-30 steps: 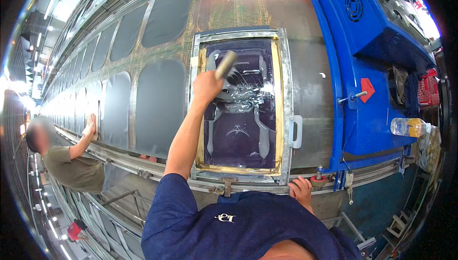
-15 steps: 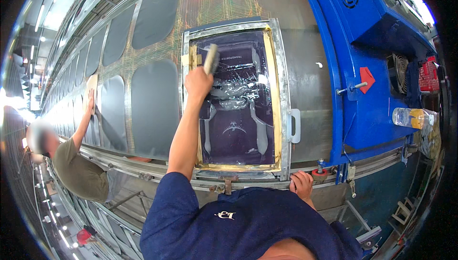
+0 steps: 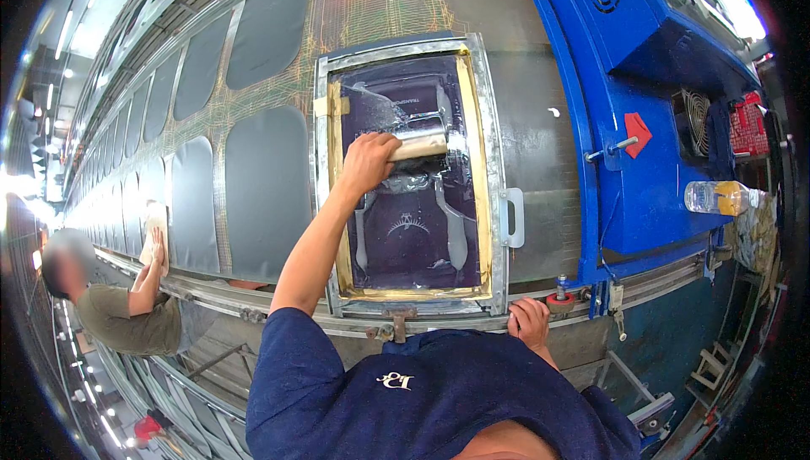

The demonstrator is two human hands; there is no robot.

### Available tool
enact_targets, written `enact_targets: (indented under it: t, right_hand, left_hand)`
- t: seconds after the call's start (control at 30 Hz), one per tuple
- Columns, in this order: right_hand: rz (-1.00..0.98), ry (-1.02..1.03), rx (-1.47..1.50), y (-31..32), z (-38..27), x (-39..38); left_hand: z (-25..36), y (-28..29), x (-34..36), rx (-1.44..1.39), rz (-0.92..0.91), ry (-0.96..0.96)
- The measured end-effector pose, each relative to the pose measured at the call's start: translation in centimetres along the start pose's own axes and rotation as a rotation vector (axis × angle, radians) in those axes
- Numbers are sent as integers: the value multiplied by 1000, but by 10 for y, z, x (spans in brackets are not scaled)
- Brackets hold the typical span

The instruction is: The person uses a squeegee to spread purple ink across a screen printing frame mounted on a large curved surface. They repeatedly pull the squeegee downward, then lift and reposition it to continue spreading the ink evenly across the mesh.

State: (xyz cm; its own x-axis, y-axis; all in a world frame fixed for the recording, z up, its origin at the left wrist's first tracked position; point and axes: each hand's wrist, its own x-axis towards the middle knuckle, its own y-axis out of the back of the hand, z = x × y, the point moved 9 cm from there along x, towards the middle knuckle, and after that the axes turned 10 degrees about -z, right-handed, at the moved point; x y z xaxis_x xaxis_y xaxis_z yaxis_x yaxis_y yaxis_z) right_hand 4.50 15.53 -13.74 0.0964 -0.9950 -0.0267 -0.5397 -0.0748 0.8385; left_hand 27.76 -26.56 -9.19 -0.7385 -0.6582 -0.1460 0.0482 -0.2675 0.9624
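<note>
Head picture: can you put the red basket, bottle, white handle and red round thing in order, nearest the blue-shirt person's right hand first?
1. Red round thing, just right of the right hand.
2. White handle, on the frame's right side.
3. Bottle, farther right, at the blue machine's edge.
4. Red basket, far right, past the bottle.

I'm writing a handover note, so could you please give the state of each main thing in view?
Left hand: closed around squeegee
Squeegee: crosswise inside the frame
Right hand: curled, by the frame's corner
Frame: flat on table
Grey paste: glossy, smeared
Grey panels: flat, in rows
Bottle: upright or lying, unclear
</note>
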Motion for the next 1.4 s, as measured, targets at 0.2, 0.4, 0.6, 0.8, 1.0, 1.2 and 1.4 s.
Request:
enact_targets:
  t: [0.2, 0.4, 0.6, 0.8, 1.0, 1.2, 1.4]
  right_hand:
    - [28, 17, 36, 2, 2, 1]
    - [45, -33, 49, -1, 7, -2]
    - [47, -24, 40, -1, 5, -2]
    - [28, -16, 46, -3, 7, -3]
    - [46, -19, 78, -1, 8, -2]
    - [41, -35, 105, 2, 4, 1]
    - [68, 0, 98, 2, 4, 2]
  left_hand:
    - [-24, 25, 29, 20, 14, 67]
    - [3, 20, 1, 6, 27, -17]
    - [43, 31, -62, -2, 10, 40]
    - [61, 4, -77, 44, 3, 37]
    - [28, 17, -30, 82, 21, 0]
    - [35, -16, -52, 156, 177, 53]
    - [24, 12, -42, 27, 1, 11]
